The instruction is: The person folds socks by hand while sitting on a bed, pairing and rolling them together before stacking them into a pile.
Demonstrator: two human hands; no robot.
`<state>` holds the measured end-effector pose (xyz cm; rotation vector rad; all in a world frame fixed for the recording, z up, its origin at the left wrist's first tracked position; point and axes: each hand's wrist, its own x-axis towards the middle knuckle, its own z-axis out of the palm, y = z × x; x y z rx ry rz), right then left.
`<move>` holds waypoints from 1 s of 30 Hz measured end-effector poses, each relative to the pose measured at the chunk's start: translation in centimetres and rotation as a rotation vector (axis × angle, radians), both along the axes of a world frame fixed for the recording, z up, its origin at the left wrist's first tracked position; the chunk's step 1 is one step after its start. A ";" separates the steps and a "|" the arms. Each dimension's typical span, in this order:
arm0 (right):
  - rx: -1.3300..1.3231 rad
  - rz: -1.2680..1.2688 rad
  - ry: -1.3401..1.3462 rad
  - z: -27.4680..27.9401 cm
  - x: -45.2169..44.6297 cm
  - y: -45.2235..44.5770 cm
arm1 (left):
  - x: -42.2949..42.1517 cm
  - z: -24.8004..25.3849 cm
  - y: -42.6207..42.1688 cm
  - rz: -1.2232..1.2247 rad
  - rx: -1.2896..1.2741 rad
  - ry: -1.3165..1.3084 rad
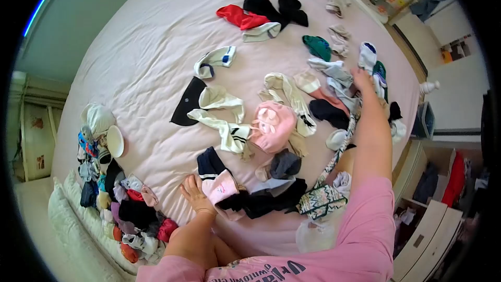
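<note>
Pink shirt (360,235) nearest. Left hand (195,196) palm-down on the bed (146,62), fingers spread apart, just beside a pink sock (222,188). Right arm outstretched, nearly straight; right hand (361,79) among socks at the far right, by a grey sock (338,75) and a white sock (367,57); cannot tell whether its fingers are clamped. Judged partway: bundled pile (136,214) at left looks gathered; loose socks (222,102) mid-bed remain spread out.
</note>
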<state>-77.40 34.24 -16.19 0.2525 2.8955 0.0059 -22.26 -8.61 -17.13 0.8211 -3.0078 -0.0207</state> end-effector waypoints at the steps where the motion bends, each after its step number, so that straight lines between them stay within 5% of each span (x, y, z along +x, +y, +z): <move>1: -0.090 -0.108 0.129 4.1 1.1 -2.6 | 0.1 0.0 0.0 -0.021 0.007 0.043; 2: -0.257 -0.193 0.483 7.8 2.6 -6.3 | 0.1 -0.2 -0.1 -0.019 -0.024 0.022; 4: -0.787 0.134 0.941 8.9 0.7 -10.6 | 0.0 0.0 -0.1 -0.025 -0.019 0.014; 8: -1.115 0.739 0.435 11.8 5.3 -27.1 | -0.2 0.1 0.0 -0.006 0.024 -0.013; 9: -0.923 0.584 0.124 11.7 8.0 -30.6 | -0.2 0.2 0.0 -0.010 0.025 -0.024; 13: -0.805 0.571 0.096 5.7 11.4 -38.2 | -0.7 1.5 0.1 -0.024 0.075 0.040; 17: -1.322 0.472 -0.048 8.3 13.3 -36.8 | -0.8 2.2 0.3 -0.007 0.134 0.061; 22: -1.906 0.093 -0.110 23.6 29.3 -27.3 | -1.2 4.0 1.1 0.020 0.181 0.061; 25: -2.095 -0.085 -0.122 27.3 38.3 -22.0 | -0.5 3.6 0.7 -0.024 0.177 0.115; 30: -1.452 -0.149 0.059 21.4 49.0 -14.4 | 1.5 6.4 -0.6 -0.123 0.469 0.128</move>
